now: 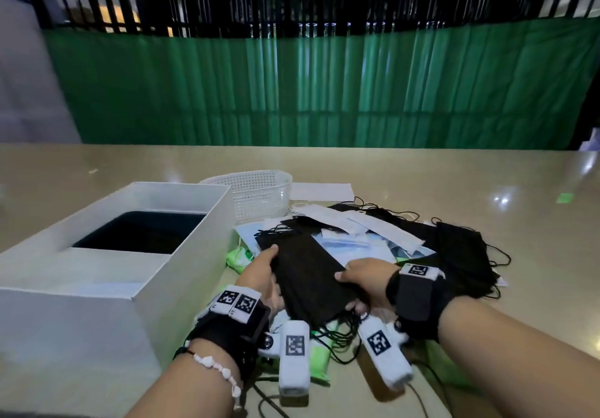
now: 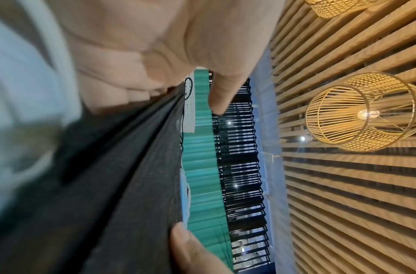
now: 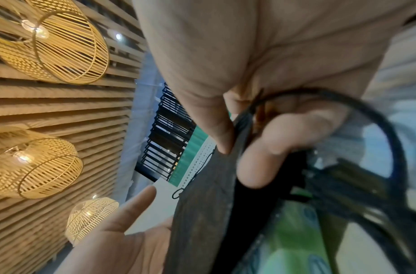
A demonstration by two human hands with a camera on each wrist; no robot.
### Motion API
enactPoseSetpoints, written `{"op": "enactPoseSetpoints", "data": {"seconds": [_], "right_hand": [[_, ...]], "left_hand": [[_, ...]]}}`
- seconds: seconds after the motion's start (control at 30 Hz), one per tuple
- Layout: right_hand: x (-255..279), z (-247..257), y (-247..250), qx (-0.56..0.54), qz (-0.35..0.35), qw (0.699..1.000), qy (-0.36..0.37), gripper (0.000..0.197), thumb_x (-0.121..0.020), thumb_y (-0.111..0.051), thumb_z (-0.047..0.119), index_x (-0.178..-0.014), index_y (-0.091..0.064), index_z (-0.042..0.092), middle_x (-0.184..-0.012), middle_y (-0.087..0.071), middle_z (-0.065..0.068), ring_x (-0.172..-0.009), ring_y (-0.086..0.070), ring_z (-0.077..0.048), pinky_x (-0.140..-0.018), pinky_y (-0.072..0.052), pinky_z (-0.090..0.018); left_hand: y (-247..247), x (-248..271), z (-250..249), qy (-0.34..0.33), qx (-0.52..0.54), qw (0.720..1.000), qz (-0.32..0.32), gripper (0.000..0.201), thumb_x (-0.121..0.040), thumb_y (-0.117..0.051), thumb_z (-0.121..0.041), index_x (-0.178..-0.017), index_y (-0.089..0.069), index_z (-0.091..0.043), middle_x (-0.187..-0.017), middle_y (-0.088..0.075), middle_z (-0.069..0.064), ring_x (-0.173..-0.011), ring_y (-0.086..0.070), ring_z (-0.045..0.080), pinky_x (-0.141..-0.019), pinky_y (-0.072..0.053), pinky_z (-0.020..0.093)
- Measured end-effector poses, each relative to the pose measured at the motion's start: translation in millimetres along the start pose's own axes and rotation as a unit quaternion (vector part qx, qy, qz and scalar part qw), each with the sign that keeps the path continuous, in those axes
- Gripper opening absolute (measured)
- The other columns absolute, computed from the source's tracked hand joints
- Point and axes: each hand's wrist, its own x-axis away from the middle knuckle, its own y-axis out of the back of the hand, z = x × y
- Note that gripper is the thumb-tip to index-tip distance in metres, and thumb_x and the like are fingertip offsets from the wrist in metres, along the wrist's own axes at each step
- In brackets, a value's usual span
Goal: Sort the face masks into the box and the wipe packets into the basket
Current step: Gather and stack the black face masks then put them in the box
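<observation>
Over on the left, a white box (image 1: pixel 107 242) stands open on the table (image 1: pixel 487 190), with something dark lying inside. Just behind its far corner sits a white perforated basket (image 1: pixel 256 190). Beside the box's right wall, green wipe packets (image 1: pixel 238 257) poke out from under the pile. The left hand (image 1: pixel 259 278) grips the left edge of a black stack of face masks (image 1: pixel 308 278), thumb on top and fingers beneath. The right hand (image 1: pixel 363 279) pinches the stack's right edge the same way, ear loops dangling near the wrists. Further right, more black masks (image 1: pixel 464 255) and white masks (image 1: pixel 373 226) lie scattered on the table.
</observation>
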Motion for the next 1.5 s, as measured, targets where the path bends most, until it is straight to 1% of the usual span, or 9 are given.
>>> {"op": "enactPoseSetpoints", "data": {"seconds": [0.07, 0.2, 0.33, 0.57, 0.8, 0.93, 1.07, 1.2, 1.5], "right_hand": [[3, -2, 0, -0.029, 0.01, 0.999, -0.01, 0.02, -0.095, -0.05, 0.019, -0.078, -0.043, 0.012, -0.062, -0.05, -0.013, -0.042, -0.046, -0.019, -0.039, -0.035, -0.022], [14, 2, 0, -0.013, 0.031, 0.999, 0.001, 0.024, -0.096, -0.049, 0.015, -0.073, -0.04, 0.012, -0.054, -0.04, -0.008, -0.028, -0.036, -0.01, -0.034, -0.027, -0.012], [20, 3, 8, -0.042, 0.025, 0.999, 0.015, 0.025, -0.093, -0.056, 0.026, -0.076, -0.042, 0.014, -0.058, -0.043, -0.005, -0.035, -0.037, -0.011, -0.037, -0.029, -0.015], [19, -3, 28, -0.191, 0.041, 0.976, 0.101, 0.068, -0.058, -0.077, 0.06, -0.11, -0.061, 0.018, -0.119, -0.06, -0.006, -0.104, -0.055, -0.02, -0.092, -0.046, -0.038], [15, -15, 50, -0.301, 0.058, 0.944, 0.123, 0.034, -0.057, -0.079, 0.018, -0.084, -0.06, 0.01, -0.055, -0.05, -0.003, -0.049, -0.05, -0.015, -0.055, -0.046, -0.028], [15, -28, 66, -0.324, -0.045, 0.941, 0.093, 0.028, -0.091, -0.054, 0.015, -0.067, -0.04, 0.014, -0.039, -0.026, 0.006, -0.028, -0.023, -0.005, -0.031, -0.023, -0.014], [13, -40, 75, -0.279, -0.12, 0.951, 0.054, 0.032, -0.093, -0.054, 0.018, -0.064, -0.042, 0.013, -0.041, -0.029, 0.004, -0.026, -0.018, -0.004, -0.03, -0.014, -0.013], [12, -48, 79, -0.29, -0.137, 0.947, 0.022, 0.03, -0.093, -0.054, 0.019, -0.066, -0.043, 0.013, -0.033, -0.026, 0.007, -0.025, -0.019, -0.004, -0.029, -0.026, -0.012], [3, -50, 74, -0.269, -0.177, 0.946, 0.013, 0.022, -0.092, -0.056, 0.01, -0.071, -0.048, 0.008, -0.038, -0.029, 0.002, -0.025, -0.023, -0.004, -0.033, -0.044, -0.018]], "left_hand": [[3, 0, 3, 0.003, -0.039, 0.999, 0.008, 0.031, -0.095, -0.05, -0.029, -0.104, -0.065, -0.004, -0.083, -0.074, 0.012, -0.069, -0.072, 0.022, -0.061, -0.06, 0.035], [-3, 4, 6, 0.021, -0.105, 0.994, 0.028, 0.045, -0.084, -0.063, -0.016, -0.123, -0.057, 0.006, -0.123, -0.06, 0.021, -0.115, -0.058, 0.035, -0.102, -0.045, 0.044], [-12, 1, -3, -0.07, -0.132, 0.989, 0.02, 0.023, -0.091, -0.053, -0.002, -0.112, -0.058, 0.003, -0.093, -0.067, 0.019, -0.075, -0.067, 0.027, -0.063, -0.057, 0.035], [-36, 25, -30, -0.173, -0.05, 0.979, 0.099, 0.023, -0.092, -0.048, 0.002, -0.1, -0.053, -0.019, -0.092, -0.067, 0.006, -0.078, -0.067, 0.017, -0.066, -0.058, 0.033], [-28, 25, -20, -0.138, -0.009, 0.986, 0.095, 0.018, -0.091, -0.051, -0.001, -0.108, -0.057, -0.004, -0.083, -0.072, 0.011, -0.072, -0.07, 0.021, -0.062, -0.06, 0.035], [-16, 13, -20, -0.136, -0.012, 0.99, 0.036, 0.013, -0.092, -0.05, 0.0, -0.095, -0.06, -0.009, -0.08, -0.07, 0.012, -0.076, -0.065, 0.024, -0.064, -0.058, 0.038], [-5, 2, -11, -0.117, -0.11, 0.986, -0.048, 0.021, -0.091, -0.054, -0.001, -0.072, -0.058, -0.01, -0.065, -0.065, 0.012, -0.06, -0.062, 0.022, -0.067, -0.057, 0.038], [1, 2, -6, -0.047, -0.126, 0.989, -0.068, 0.02, -0.094, -0.052, -0.01, -0.074, -0.051, -0.01, -0.042, -0.058, 0.003, -0.032, -0.055, 0.011, -0.036, -0.051, 0.026], [6, 7, -17, -0.018, 0.013, 1.0, -0.02, 0.021, -0.094, -0.044, -0.011, -0.076, -0.047, -0.004, -0.054, -0.064, 0.01, -0.056, -0.051, 0.019, -0.047, -0.056, 0.034]]}}
